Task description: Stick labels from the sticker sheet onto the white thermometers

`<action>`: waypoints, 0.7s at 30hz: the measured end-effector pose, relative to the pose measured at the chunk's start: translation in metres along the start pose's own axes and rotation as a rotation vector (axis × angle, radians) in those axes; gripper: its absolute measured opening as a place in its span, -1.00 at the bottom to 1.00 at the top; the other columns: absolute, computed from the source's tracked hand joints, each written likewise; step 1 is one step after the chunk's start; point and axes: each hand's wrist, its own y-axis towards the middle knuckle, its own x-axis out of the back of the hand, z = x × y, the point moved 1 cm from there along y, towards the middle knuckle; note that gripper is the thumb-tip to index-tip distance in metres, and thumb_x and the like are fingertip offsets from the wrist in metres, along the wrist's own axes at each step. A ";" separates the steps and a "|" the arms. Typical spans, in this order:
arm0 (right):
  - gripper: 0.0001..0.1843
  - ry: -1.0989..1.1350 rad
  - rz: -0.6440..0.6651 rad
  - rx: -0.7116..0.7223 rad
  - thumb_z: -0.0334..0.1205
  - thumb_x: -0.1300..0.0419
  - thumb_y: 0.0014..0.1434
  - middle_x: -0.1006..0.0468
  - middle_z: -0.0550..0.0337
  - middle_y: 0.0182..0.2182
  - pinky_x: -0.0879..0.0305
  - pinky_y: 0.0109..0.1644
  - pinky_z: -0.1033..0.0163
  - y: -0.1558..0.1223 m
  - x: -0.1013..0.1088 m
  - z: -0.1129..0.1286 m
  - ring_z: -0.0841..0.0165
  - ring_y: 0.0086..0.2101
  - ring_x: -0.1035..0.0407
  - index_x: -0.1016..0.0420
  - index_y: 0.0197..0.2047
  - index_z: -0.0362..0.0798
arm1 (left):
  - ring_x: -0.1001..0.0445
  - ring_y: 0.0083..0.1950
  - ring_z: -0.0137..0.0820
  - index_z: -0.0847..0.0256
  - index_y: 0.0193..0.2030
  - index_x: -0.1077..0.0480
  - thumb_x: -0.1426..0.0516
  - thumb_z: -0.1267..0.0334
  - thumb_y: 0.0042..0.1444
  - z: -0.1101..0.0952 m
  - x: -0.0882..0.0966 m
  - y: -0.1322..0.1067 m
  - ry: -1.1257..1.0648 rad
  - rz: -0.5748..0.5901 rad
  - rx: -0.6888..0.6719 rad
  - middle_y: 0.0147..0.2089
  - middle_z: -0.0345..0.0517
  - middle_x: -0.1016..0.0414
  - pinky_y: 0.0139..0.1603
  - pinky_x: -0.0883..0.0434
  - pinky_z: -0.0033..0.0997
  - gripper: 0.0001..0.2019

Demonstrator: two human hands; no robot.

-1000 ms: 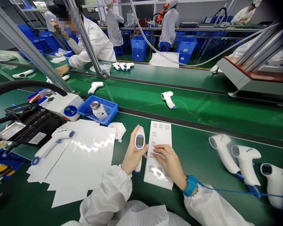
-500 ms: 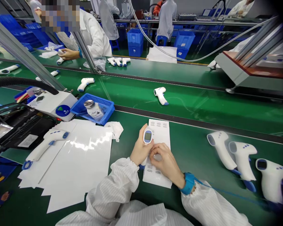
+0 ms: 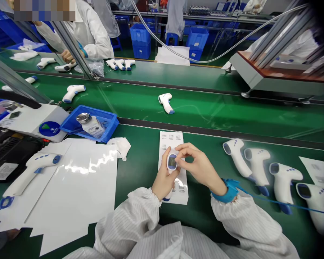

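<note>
My left hand (image 3: 162,182) is wrapped round a white infrared thermometer (image 3: 172,162), its blue-framed screen facing me. The thermometer's handle is mostly hidden by the hand. My right hand (image 3: 198,163), wearing a blue wrist strap (image 3: 228,190), has thumb and forefinger pinched at the right side of the screen end. Whatever sits between those fingertips is too small to make out. Beneath both hands lies a white sheet of printed labels (image 3: 181,196) on the green bench.
Several thermometers (image 3: 284,183) stand to the right; another thermometer (image 3: 29,172) rests on white sheets (image 3: 97,187) at left. A blue tray (image 3: 112,129) holds a metal-capped bottle (image 3: 91,126). Beyond runs a green conveyor (image 3: 218,113) carrying a thermometer (image 3: 166,103). A co-worker (image 3: 94,32) sits opposite.
My right hand has risen from the label sheet to the screen end of the thermometer, fingers pinched. My left hand keeps its hold. The view has turned slightly right and down.
</note>
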 end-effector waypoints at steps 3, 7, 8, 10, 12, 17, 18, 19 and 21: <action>-0.91 0.039 0.030 -0.021 -0.29 -0.22 0.09 -0.54 0.14 -0.15 -0.30 -0.02 0.12 0.006 -0.002 -0.004 0.26 -0.12 -0.42 -0.46 -0.45 -0.01 | -0.29 -0.54 -0.62 -0.17 0.42 0.11 -0.14 0.15 0.19 0.001 -0.001 0.002 0.042 -0.028 -0.025 0.42 0.01 -0.03 -0.63 -0.29 -0.53 -0.28; -0.92 0.090 0.008 -0.041 -0.27 -0.23 0.07 -0.57 0.16 -0.21 -0.31 -0.04 0.14 0.009 -0.004 -0.006 0.29 -0.18 -0.44 -0.46 -0.45 -0.01 | -0.24 -0.59 -0.69 -0.18 0.42 0.14 -0.10 0.24 0.21 -0.001 -0.002 0.002 0.077 -0.016 -0.029 0.47 0.00 0.08 -0.70 -0.25 -0.56 -0.29; -0.91 0.103 -0.001 -0.043 -0.26 -0.23 0.07 -0.57 0.15 -0.22 -0.31 -0.04 0.14 0.010 -0.004 -0.007 0.29 -0.19 -0.44 -0.46 -0.46 -0.01 | -0.22 -0.61 -0.70 -0.18 0.42 0.16 -0.08 0.26 0.22 -0.001 -0.003 0.002 0.082 -0.012 -0.024 0.48 0.00 0.09 -0.71 -0.24 -0.56 -0.29; -0.91 0.121 -0.014 -0.041 -0.25 -0.23 0.07 -0.58 0.15 -0.23 -0.32 -0.06 0.15 0.010 -0.005 -0.007 0.29 -0.20 -0.44 -0.46 -0.46 -0.01 | -0.23 -0.61 -0.71 -0.17 0.42 0.18 -0.07 0.28 0.22 -0.001 -0.003 0.002 0.089 -0.014 -0.018 0.48 0.00 0.11 -0.72 -0.24 -0.56 -0.29; -0.91 0.124 -0.021 -0.037 -0.24 -0.23 0.06 -0.58 0.15 -0.24 -0.32 -0.06 0.15 0.010 -0.006 -0.008 0.30 -0.22 -0.45 -0.47 -0.46 -0.01 | -0.25 -0.61 -0.71 -0.17 0.42 0.18 -0.07 0.29 0.22 0.000 -0.002 0.003 0.092 -0.014 -0.015 0.49 -0.01 0.12 -0.71 -0.24 -0.56 -0.29; -0.92 0.115 -0.033 -0.031 -0.25 -0.22 0.06 -0.58 0.14 -0.24 -0.33 -0.09 0.16 0.010 -0.008 -0.007 0.30 -0.22 -0.44 -0.47 -0.47 -0.01 | -0.26 -0.59 -0.70 -0.22 0.42 0.18 -0.09 0.26 0.22 0.002 -0.001 0.004 0.088 -0.003 -0.018 0.49 -0.03 0.13 -0.70 -0.26 -0.54 -0.28; -0.92 0.112 -0.034 -0.028 -0.25 -0.22 0.05 -0.57 0.14 -0.24 -0.33 -0.09 0.16 0.010 -0.008 -0.007 0.30 -0.22 -0.44 -0.47 -0.47 -0.01 | -0.25 -0.59 -0.70 -0.22 0.42 0.18 -0.09 0.26 0.22 0.002 -0.001 0.004 0.084 0.000 -0.020 0.49 -0.03 0.13 -0.69 -0.26 -0.53 -0.28; -0.91 0.107 -0.035 -0.026 -0.25 -0.22 0.05 -0.57 0.14 -0.24 -0.33 -0.09 0.16 0.010 -0.008 -0.006 0.30 -0.22 -0.44 -0.47 -0.47 -0.01 | -0.25 -0.60 -0.70 -0.23 0.42 0.18 -0.09 0.25 0.21 0.003 0.000 0.004 0.079 0.003 -0.023 0.49 -0.02 0.14 -0.69 -0.26 -0.53 -0.27; -0.91 0.100 -0.039 -0.022 -0.25 -0.22 0.06 -0.57 0.14 -0.24 -0.34 -0.09 0.16 0.010 -0.009 -0.006 0.30 -0.22 -0.44 -0.47 -0.47 -0.01 | -0.24 -0.60 -0.71 -0.23 0.42 0.18 -0.09 0.26 0.21 0.004 0.000 0.004 0.066 0.012 -0.034 0.49 -0.02 0.14 -0.69 -0.27 -0.52 -0.27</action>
